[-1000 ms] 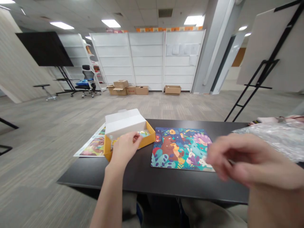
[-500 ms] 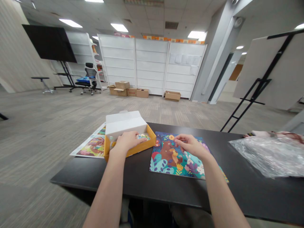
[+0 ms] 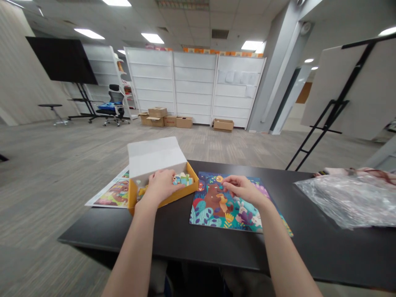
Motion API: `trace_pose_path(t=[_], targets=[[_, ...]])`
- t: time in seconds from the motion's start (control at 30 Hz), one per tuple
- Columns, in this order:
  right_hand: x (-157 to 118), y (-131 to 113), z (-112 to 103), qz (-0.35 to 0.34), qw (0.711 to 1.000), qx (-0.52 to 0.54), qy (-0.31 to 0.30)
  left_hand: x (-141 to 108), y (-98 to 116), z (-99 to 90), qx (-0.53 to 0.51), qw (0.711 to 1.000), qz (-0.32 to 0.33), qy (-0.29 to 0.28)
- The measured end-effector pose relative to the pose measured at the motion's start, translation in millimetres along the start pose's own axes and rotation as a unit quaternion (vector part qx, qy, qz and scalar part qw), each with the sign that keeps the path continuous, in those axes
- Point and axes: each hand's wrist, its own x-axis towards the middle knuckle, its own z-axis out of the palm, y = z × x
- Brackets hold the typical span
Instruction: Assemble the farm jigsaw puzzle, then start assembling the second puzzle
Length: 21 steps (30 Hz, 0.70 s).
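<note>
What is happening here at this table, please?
A person is working with both hands at a black table. The left hand reaches into a yellow box, beside loose puzzle pieces, and the box's white lid stands open. The right hand rests on a colourful animal puzzle, near its top edge. A picture sheet lies left of the box, and a plastic bag lies to the right.
</note>
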Motion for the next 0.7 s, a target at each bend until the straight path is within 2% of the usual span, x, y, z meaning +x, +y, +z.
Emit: trace_pose_path(t=[0.13,0.37,0.47,0.57,0.7], targets=[[-3,1,-2,-0.001,1.000,0.000,-0.002,-3,0,-5.4,-0.057,0.998,0.002,-0.002],[-1,3,-6,-0.007,1.000,0.015,-0.005,-8,-1,-8.9,-0.106,0.994,-0.002,0.035],[-2,2,-7,-0.006,1.000,0.012,-0.006,-14,-1,-15.7,-0.130,0.989,0.005,0.068],[-5,-2,-8,-0.010,1.000,0.015,-0.001,-27,2,-31.5,-0.165,0.979,0.005,0.117],[-15,-19,-4,-0.037,0.999,0.030,-0.001,-46,24,-46.8,-0.267,0.948,0.037,0.169]])
